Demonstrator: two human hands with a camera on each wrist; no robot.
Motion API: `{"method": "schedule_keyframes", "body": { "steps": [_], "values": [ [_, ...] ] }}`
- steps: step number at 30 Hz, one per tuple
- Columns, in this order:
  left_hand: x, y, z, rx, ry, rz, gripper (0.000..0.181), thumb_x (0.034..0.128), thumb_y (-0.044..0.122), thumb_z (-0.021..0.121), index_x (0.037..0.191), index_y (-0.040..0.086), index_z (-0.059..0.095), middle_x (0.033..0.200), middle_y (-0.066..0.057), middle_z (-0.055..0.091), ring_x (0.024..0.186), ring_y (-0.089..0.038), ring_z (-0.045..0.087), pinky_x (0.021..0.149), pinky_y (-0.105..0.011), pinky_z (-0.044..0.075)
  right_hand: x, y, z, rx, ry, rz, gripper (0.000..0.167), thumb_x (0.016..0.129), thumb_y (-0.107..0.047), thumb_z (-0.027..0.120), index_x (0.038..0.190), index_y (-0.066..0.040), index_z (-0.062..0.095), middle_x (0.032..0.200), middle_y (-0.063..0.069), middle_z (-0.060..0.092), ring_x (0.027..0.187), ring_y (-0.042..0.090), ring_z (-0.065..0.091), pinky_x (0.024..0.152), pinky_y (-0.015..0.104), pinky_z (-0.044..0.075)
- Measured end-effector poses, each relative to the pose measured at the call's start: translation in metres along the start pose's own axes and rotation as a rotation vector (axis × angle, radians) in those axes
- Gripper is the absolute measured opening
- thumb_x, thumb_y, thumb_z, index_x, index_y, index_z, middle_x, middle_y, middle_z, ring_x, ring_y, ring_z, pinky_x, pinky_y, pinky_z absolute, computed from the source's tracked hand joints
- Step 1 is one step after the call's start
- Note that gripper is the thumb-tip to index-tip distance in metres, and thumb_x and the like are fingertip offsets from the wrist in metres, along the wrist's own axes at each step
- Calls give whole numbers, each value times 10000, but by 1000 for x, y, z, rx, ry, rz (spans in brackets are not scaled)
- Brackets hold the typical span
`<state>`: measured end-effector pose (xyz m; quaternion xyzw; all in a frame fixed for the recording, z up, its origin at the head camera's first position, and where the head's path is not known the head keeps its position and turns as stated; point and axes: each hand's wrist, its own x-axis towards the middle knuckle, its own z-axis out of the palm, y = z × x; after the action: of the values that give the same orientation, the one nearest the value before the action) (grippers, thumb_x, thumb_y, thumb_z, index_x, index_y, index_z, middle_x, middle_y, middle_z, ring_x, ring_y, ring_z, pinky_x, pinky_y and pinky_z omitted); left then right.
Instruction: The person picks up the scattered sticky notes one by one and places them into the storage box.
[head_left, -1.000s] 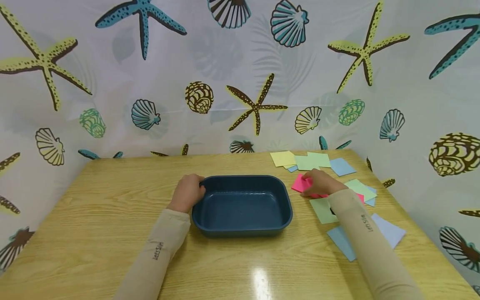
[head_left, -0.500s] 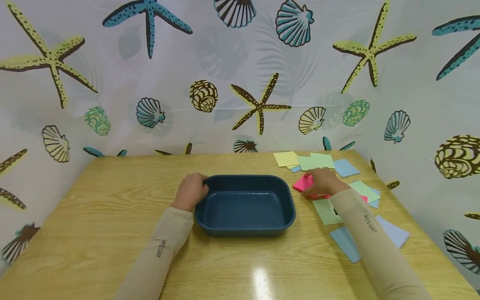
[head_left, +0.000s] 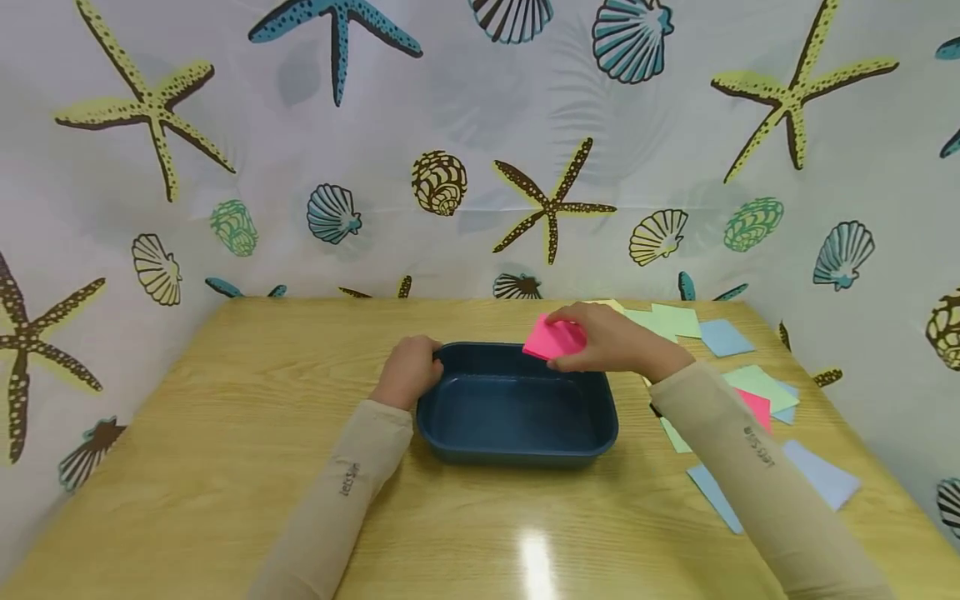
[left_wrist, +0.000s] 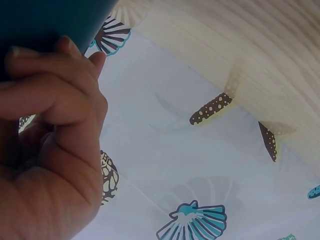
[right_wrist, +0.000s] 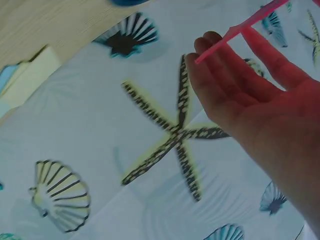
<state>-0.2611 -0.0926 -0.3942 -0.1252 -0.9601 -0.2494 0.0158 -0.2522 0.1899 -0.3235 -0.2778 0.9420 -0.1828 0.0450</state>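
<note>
My right grip (head_left: 609, 338) has lifted pinched pink notes (head_left: 550, 340) off the wooden table (head_left: 300, 350); left grip (head_left: 407, 372) clasps tray (head_left: 517, 457); shell-print cloth (head_left: 442, 267) behind.

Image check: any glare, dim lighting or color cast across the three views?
Head: mostly even light, one bright glare streak on the table near the bottom edge. Left wrist: left hand in shade, tray very dark at top left. Right wrist: dim, right hand reddish, its fingers included, near the pink notes.
</note>
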Motion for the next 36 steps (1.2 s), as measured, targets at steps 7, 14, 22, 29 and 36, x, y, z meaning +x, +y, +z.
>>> {"method": "schedule_keyframes", "body": {
  "steps": [7, 14, 22, 29, 36],
  "values": [
    [10, 5, 5, 10, -16, -12, 332, 893, 23, 572, 1211, -28, 651, 1162, -174, 662, 911, -253, 639, 821, -381, 514, 37, -51, 25, -82, -257, -122, 569, 767, -323, 760, 1206, -26, 553, 1045, 77, 577, 909, 200, 528, 745, 286, 460],
    [11, 11, 6, -3, -33, -8, 328, 893, 23, 579, 1208, -23, 654, 1169, -170, 660, 953, -263, 633, 833, -372, 511, 63, -69, 62, -212, -435, -73, 599, 794, -329, 765, 1245, -10, 533, 1110, 107, 584, 972, 211, 533, 851, 334, 481],
    [9, 11, 5, -17, -29, -24, 329, 888, 1, 592, 1210, -25, 652, 1170, -173, 659, 811, -241, 615, 723, -341, 507, 71, -78, 85, -304, -453, -103, 606, 798, -276, 772, 1296, -7, 553, 1160, 124, 582, 1027, 225, 542, 881, 352, 490],
    [7, 6, 3, -14, -18, -24, 329, 883, -5, 592, 1205, -31, 653, 1167, -180, 659, 810, -235, 610, 723, -336, 504, 75, -86, 93, -335, -445, -117, 646, 763, -277, 819, 1305, -32, 566, 1153, 117, 583, 1047, 223, 549, 891, 354, 489],
    [4, -1, 0, -5, -11, -43, 325, 877, -6, 586, 1193, -31, 661, 1149, -185, 664, 931, -267, 647, 795, -369, 519, 80, -90, 98, -312, -431, -147, 661, 753, -288, 828, 1310, -44, 567, 1148, 113, 596, 1062, 223, 537, 894, 347, 484]
  ]
}}
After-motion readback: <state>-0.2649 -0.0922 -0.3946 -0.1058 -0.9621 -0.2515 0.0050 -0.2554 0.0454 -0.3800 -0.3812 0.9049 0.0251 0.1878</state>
